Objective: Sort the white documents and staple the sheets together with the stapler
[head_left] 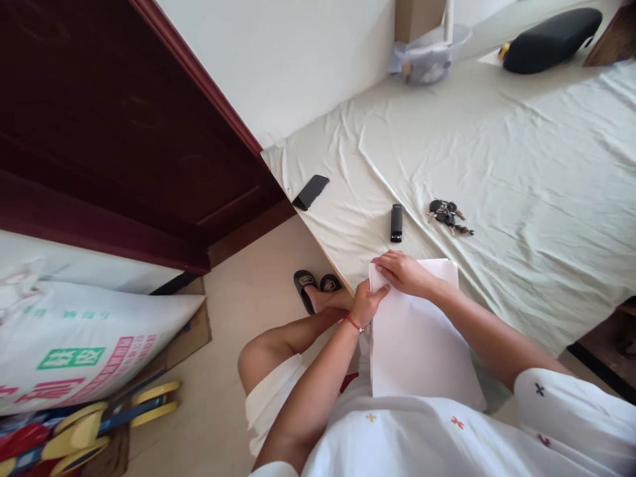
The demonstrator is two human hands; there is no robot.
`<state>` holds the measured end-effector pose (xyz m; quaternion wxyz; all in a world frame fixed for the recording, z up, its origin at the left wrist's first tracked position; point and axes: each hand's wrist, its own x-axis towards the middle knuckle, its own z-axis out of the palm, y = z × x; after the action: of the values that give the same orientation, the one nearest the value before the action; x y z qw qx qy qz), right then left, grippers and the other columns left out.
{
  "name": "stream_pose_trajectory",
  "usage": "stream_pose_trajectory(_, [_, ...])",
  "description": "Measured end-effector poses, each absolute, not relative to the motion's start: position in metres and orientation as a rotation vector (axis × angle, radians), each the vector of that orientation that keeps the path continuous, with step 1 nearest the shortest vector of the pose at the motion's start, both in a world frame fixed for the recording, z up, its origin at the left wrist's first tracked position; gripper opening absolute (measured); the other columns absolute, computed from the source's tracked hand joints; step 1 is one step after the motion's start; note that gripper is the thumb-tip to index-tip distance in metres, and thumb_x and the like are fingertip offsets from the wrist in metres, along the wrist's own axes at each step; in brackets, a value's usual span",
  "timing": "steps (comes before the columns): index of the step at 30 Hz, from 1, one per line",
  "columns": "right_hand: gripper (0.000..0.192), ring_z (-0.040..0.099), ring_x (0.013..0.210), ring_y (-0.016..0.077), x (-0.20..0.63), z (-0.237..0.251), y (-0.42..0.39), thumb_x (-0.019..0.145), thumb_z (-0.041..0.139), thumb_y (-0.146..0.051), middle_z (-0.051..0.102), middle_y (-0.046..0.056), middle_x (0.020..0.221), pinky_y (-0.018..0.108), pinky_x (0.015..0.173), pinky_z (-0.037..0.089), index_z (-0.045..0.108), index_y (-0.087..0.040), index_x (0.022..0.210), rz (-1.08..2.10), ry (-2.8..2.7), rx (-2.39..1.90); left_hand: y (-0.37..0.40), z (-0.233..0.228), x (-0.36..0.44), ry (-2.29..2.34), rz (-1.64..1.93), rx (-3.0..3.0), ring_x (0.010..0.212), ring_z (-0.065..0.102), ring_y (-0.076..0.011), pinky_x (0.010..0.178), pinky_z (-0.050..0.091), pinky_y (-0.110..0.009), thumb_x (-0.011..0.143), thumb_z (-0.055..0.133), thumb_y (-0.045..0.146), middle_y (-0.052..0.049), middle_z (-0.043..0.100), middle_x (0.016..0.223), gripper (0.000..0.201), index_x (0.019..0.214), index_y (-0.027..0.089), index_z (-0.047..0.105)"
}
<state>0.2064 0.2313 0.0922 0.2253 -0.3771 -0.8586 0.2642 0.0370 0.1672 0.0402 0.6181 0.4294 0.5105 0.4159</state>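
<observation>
A stack of white paper (pixel 417 351) lies partly on the cloth-covered table and reaches back towards my body. My left hand (pixel 366 303) grips its left edge, with the thumb on top and the other fingers mostly hidden beneath. At the far left corner, my right hand (pixel 401 273) is closed over the paper, its fingertips bent at the edge. The two hands are close together. Just beyond them on the cloth is a small black device (pixel 396 223), and a bunch of keys (pixel 450 215) lies to its right.
Near the table's left edge lies a black phone-like object (pixel 311 192). Pale wrinkled cloth (pixel 521 165) covers the table. At the back are a plastic tub (pixel 426 65) and a long black padded object (pixel 551 41). A large printed sack (pixel 99 338) rests on the floor, left.
</observation>
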Motion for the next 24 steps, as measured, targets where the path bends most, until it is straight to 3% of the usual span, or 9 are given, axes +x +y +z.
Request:
stream_pose_trajectory(5, [0.039,0.066,0.106,0.0311,0.206,0.095,0.230,0.111,0.038,-0.030,0.076,0.018,0.110,0.047,0.096,0.050,0.070,-0.011,0.119,0.674,-2.426,-1.061,0.163,0.042,0.034,1.153,0.978,0.965,0.068,0.060,-0.0174,0.067,0.048,-0.030,0.076,0.084,0.055,-0.001,0.069,0.074,0.042,0.083,0.015,0.071])
stream_pose_trajectory(9, [0.034,0.068,0.091,0.0270,0.210,0.097,0.223,0.110,0.038,-0.029,0.074,0.014,0.095,0.042,0.090,0.049,0.068,-0.015,0.104,0.726,-2.459,-1.074,0.159,0.042,0.034,1.176,0.954,1.081,0.074,0.062,-0.0196,0.070,0.048,-0.031,0.080,0.081,0.056,-0.003,0.071,0.078,0.042,0.085,0.016,0.073])
stream_pose_trajectory(13, [0.033,0.067,0.089,0.0269,0.213,0.104,0.218,0.110,0.038,-0.029,0.073,0.013,0.092,0.042,0.089,0.050,0.067,-0.016,0.099,0.686,-2.401,-1.086,0.158,0.043,0.035,1.207,0.879,1.072,0.078,0.066,-0.0217,0.073,0.050,-0.033,0.080,0.079,0.065,-0.005,0.075,0.083,0.049,0.090,0.016,0.076])
stream_pose_trajectory(16, [0.031,0.067,0.106,0.0306,0.221,0.111,0.218,0.109,0.042,-0.032,0.075,0.015,0.102,0.047,0.097,0.050,0.069,-0.017,0.105,0.628,-2.363,-1.080,0.157,0.050,0.033,1.122,0.845,0.896,0.079,0.071,-0.0244,0.078,0.054,-0.037,0.073,0.083,0.071,-0.007,0.078,0.083,0.059,0.090,0.014,0.078])
stream_pose_trajectory(19, [0.029,0.058,0.132,0.0350,0.241,0.113,0.217,0.107,0.050,-0.036,0.071,0.018,0.126,0.055,0.112,0.045,0.070,-0.019,0.119,0.457,-2.170,-1.192,0.152,0.062,0.027,1.026,0.937,0.720,0.093,0.077,-0.0292,0.091,0.058,-0.043,0.070,0.088,0.067,-0.011,0.082,0.094,0.063,0.100,0.013,0.080])
stream_pose_trajectory(22, [0.041,0.057,0.134,0.0373,0.269,0.105,0.210,0.099,0.063,-0.046,0.065,0.019,0.139,0.061,0.116,0.042,0.066,-0.021,0.132,0.435,-1.911,-1.367,0.149,0.070,0.020,1.021,1.053,0.650,0.105,0.078,-0.0317,0.100,0.058,-0.045,0.067,0.093,0.061,-0.011,0.083,0.098,0.060,0.101,0.013,0.081])
stream_pose_trajectory(24, [0.061,0.063,0.128,0.0370,0.284,0.097,0.199,0.089,0.075,-0.055,0.067,0.018,0.136,0.060,0.111,0.048,0.061,-0.022,0.139,0.625,-1.675,-1.435,0.149,0.072,0.017,1.050,1.114,0.589,0.104,0.078,-0.0325,0.101,0.059,-0.045,0.061,0.096,0.059,-0.010,0.083,0.094,0.060,0.097,0.014,0.080])
